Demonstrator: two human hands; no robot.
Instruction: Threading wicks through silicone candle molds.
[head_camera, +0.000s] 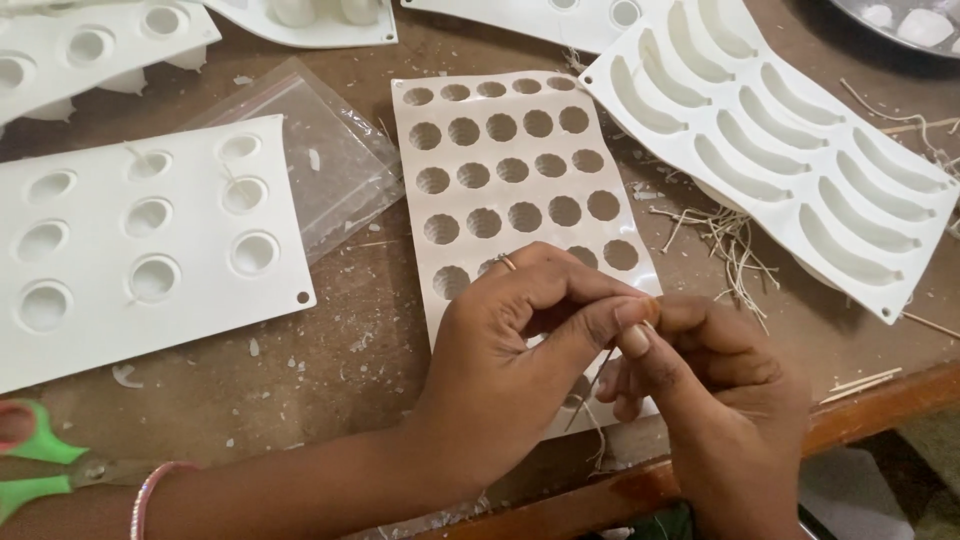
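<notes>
Wick (606, 362) half hidden btwn hands (520, 350)

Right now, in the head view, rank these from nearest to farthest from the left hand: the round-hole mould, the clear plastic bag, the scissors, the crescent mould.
From the left hand:
1. Round-hole mould: directly under and beyond the hand.
2. Clear plastic bag: up and left, on the table.
3. Crescent mould and scissors: crescent mould upper right, scissors at the far left edge; too close to call between them.

Brown wood table (330, 370) w/ white moulds (150, 240), plastic bag (320, 150), scissors (45, 465).
</notes>
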